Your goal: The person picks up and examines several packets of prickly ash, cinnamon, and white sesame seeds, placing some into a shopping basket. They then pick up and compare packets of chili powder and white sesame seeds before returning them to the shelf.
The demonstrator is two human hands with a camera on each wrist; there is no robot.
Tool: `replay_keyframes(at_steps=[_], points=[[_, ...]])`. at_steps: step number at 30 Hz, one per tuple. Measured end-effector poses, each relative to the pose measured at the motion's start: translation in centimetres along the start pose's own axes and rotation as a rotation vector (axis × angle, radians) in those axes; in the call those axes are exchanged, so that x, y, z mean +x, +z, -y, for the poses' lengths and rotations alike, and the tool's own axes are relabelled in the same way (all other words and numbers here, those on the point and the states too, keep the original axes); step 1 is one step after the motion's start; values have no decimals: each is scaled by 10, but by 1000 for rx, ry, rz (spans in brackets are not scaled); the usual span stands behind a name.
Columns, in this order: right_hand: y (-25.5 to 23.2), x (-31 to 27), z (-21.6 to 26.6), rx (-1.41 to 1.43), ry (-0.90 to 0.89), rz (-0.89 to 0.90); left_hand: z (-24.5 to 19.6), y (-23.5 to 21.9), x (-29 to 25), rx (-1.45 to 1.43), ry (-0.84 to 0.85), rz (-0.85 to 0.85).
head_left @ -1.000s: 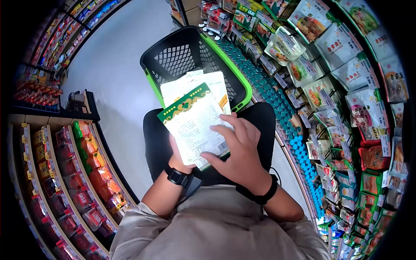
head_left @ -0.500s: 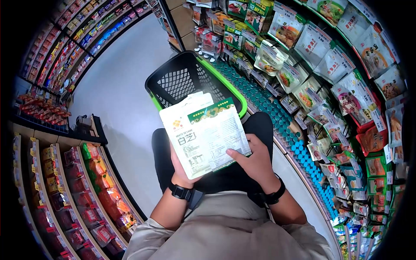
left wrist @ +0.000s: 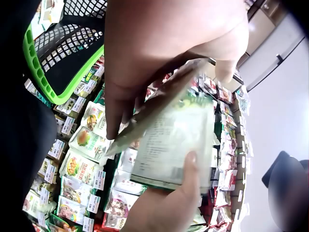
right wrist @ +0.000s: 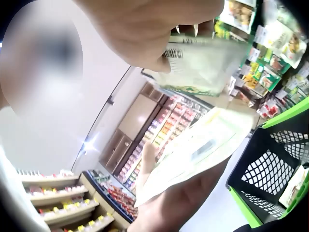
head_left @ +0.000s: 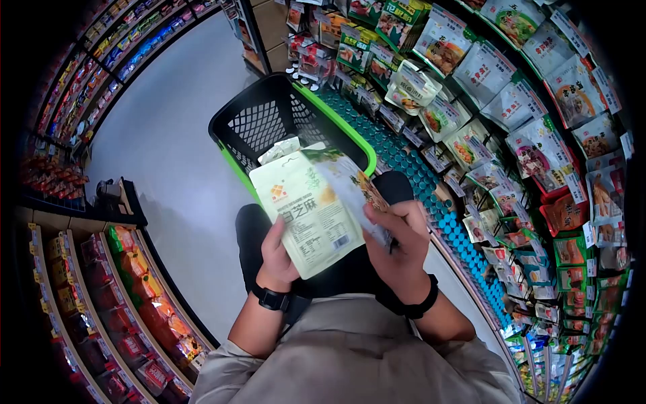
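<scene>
My left hand (head_left: 276,259) holds a pale green-white packet of white sesame seeds (head_left: 306,232) by its left side, thumb on the printed face. My right hand (head_left: 402,244) pinches a second packet (head_left: 346,178), whose front carries a food picture, by its lower right edge. In the head view the sesame packet partly overlaps this second packet. The left wrist view shows the second packet's printed back (left wrist: 164,145) with the right thumb pressed on it. From the right wrist, a barcode (right wrist: 174,53) shows near my fingers.
A black mesh shopping basket (head_left: 330,111) with a green rim stands just beyond my knees, a pale packet (head_left: 279,149) inside it. Hanging food packets (head_left: 441,44) and rows of teal-lidded jars (head_left: 410,151) line the right side. Snack shelves (head_left: 134,303) rise on the left beside the pale floor (head_left: 171,121).
The second packet has moved from in front of the sesame packet to behind its right side, turning from its printed back to its picture side. The sesame packet's front is now uncovered.
</scene>
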State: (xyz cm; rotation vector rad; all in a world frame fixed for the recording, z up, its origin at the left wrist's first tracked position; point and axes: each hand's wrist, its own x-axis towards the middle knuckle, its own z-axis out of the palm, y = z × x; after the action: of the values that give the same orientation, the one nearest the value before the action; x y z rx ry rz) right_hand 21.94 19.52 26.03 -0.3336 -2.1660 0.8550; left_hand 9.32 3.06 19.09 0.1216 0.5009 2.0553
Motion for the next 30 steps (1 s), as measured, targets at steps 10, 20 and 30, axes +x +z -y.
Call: replay_keyframes(at_steps=[10,20,30], points=[[38,-2,25,19,-215,551,-17,6,2,-191,4,-77],[35,-5,3,179,264,380,-18,-9,-1,-156,-38,-107],[42,-13,-10,502,550,409,-13,-1,11,-102,49,-77]])
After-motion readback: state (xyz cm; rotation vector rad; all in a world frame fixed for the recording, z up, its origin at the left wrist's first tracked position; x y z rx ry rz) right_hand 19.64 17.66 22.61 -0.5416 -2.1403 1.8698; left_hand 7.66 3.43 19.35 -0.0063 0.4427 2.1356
